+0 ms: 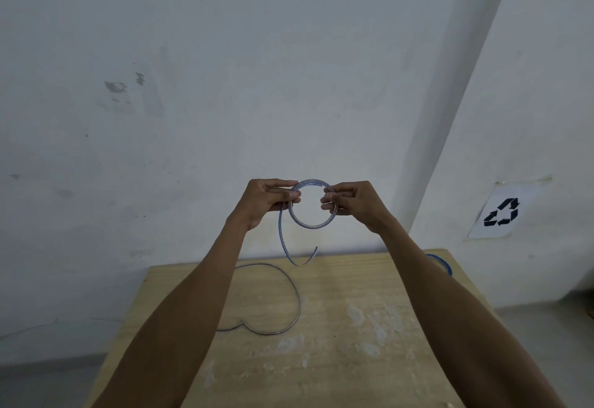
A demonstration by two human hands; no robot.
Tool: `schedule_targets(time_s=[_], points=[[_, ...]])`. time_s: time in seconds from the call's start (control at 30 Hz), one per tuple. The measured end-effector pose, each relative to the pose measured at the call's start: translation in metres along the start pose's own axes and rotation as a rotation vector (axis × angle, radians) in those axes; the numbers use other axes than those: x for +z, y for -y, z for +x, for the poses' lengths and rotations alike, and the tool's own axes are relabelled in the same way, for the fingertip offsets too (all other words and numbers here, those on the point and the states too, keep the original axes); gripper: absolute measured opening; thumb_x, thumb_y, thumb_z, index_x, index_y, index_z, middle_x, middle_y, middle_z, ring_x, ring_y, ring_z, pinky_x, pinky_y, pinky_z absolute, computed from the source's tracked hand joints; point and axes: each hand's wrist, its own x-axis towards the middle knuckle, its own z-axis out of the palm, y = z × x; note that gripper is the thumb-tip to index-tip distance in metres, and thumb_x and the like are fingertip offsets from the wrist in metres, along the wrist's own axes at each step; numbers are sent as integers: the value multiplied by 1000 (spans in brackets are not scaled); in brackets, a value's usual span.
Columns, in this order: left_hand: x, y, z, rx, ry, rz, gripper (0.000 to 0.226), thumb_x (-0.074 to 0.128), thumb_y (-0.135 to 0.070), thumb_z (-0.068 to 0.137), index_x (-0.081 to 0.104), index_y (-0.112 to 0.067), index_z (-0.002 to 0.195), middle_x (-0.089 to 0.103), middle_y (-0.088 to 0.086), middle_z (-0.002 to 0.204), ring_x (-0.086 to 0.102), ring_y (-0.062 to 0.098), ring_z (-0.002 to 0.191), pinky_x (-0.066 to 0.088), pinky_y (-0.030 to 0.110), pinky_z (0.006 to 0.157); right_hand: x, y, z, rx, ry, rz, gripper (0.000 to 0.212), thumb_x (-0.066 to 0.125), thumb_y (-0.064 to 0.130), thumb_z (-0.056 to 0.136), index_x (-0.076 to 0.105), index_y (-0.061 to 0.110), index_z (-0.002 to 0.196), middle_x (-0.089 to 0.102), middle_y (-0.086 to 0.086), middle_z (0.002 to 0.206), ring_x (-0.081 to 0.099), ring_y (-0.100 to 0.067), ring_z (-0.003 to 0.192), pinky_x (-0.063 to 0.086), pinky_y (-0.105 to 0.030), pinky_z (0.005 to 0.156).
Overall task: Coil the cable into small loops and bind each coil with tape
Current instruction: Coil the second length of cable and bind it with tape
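- A second length of thin grey cable (297, 298) lies slack in a wide curve on the left part of the pale wooden worktop (337, 359). The left forearm hides whether it joins the held piece.
- The left hand (266, 202) has fingers and thumb pinched on the coil's left side, where the turns cross.
- The small round coil of translucent blue-striped cable (308, 226) is held in the air between both hands, above the worktop's far edge, with its opening facing the person.
- A free tail (284, 243) hangs from the left-hand side and curls up to a loose end just over the worktop.
- The right hand (350, 203) is clamped by its fingertips on the coil's right side.
- A blue tape roll (448, 266) sits at the worktop's far right corner, mostly hidden by the right forearm.
- Judgement: the tail wants winding in first. The tape roll lies down and right of the coil, nearer the right hand, so the left hand would hold the coil.
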Motion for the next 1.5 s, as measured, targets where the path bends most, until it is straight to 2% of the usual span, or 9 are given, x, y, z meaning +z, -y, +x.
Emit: schedule_targets(time_s=[0.17,0.27,0.33,0.4,0.5,0.63,0.87,1.27,1.5], points=[[2,6,8,18,-264,-158,30,82,1,81,76,-3,111,79,19,96,78,31,89,61,43,92,7,-16,2,267,-226,34,54,68,55,90,67,9,118,70,-11,116,70,-28,106,62,-42,80],[7,6,10,41,-384,-278,28,82,1,82,76,-5,108,79,16,90,78,25,83,62,38,86,18,-35,-1,652,-235,76,69,67,45,95,44,0,143,44,-27,144,55,-45,123,60,-55,72],[15,6,10,55,-409,-321,27,81,3,82,76,-4,108,79,13,87,77,23,80,63,35,84,27,-46,-6,810,-94,286,71,67,33,98,30,5,152,21,-33,160,43,-59,132,56,-62,86],[22,7,11,57,-406,-327,29,81,3,83,75,-2,111,79,14,89,78,22,80,64,34,82,35,-51,-7,852,-23,671,47,63,20,101,40,1,137,28,-45,150,44,-60,132,47,-58,105],[26,10,11,41,-364,-310,32,81,1,83,74,-1,114,78,20,96,78,24,84,63,32,77,36,-52,3,741,-208,856,5,57,-3,99,57,-8,101,59,-38,117,65,-45,113,62,-43,83],[21,17,6,-7,-276,-244,32,80,3,82,74,1,114,78,20,98,78,27,85,63,35,82,24,-45,10,542,-422,661,10,56,-14,95,59,-6,89,70,-21,66,72,-25,55,59,-30,47],[9,20,-2,-36,-141,-92,36,82,2,82,74,1,117,78,18,99,78,31,90,63,35,82,18,-31,-6,132,-368,357,32,63,-3,95,63,11,124,76,-18,92,75,-30,82,63,-32,79],[-9,10,0,-27,-62,-48,31,79,0,85,74,-5,115,78,20,101,77,35,95,62,37,82,4,-14,-18,-10,-34,232,35,63,-3,96,60,-2,131,75,-25,107,75,-37,93,62,-38,86],[-6,7,-5,11,-47,-23,34,79,0,85,73,-3,118,78,20,103,78,32,93,62,35,82,7,-10,-22,-40,-56,212,38,64,0,97,62,6,134,76,-20,109,75,-34,96,61,-36,86]])
